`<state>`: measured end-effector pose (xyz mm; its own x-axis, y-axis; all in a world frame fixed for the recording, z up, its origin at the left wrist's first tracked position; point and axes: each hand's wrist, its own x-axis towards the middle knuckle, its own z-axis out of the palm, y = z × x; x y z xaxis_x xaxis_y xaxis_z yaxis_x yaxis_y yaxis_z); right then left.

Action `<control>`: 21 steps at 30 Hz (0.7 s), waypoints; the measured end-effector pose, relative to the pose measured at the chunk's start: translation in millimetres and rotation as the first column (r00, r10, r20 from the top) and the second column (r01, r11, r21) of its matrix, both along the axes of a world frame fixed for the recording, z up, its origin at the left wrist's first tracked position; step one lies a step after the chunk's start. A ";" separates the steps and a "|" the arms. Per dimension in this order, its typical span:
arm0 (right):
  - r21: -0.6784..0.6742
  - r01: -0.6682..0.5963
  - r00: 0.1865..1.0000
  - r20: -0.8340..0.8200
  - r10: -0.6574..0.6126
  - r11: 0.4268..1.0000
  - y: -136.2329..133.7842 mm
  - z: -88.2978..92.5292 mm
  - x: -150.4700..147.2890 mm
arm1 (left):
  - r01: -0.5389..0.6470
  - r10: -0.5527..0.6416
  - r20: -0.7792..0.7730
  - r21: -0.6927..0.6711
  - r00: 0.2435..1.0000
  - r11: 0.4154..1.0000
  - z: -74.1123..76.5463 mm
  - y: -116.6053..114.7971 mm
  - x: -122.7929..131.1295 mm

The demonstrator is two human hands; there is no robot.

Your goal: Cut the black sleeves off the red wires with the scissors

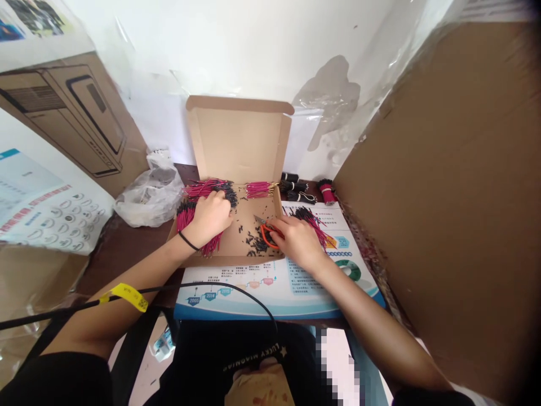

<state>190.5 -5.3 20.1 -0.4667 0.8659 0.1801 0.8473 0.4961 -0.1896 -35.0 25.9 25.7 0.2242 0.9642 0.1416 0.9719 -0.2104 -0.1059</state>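
Observation:
An open cardboard box [237, 249] lies in front of me with its lid raised at the back. My right hand [298, 241] is closed round the handles of orange-handled scissors [265, 237], their blades pointing up and left over the box floor. At the left of the box, my left hand [211, 215] has its fingers curled by the black ends of a pink wire bundle [207, 188]; what lies in the fingers is hidden. Under that hand's wrist is another bundle of pink wires [185, 214]. Small black cut pieces [257, 243] are scattered below the scissors.
Pink wires with bare metallic ends [258, 190] lie at the box's back right. Outside it are loose pink-and-black wires [315, 223], black bundles [293, 186] and a tied pink bundle [327, 192]. A plastic bag [150, 194] stands left; a black cable [169, 286] crosses in front.

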 end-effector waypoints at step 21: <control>0.015 0.058 0.992 -0.113 -0.056 0.998 3.4 -9.9 -1.6 | 0.404 0.101 0.971 -0.005 -0.216 0.915 -11.6 -8.9 6.8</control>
<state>188.9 -1.9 10.3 -0.3929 0.8865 0.2446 0.8479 0.4521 -0.2768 -28.3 17.0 14.2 0.2152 0.9600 0.1790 -0.2004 -0.1360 0.9702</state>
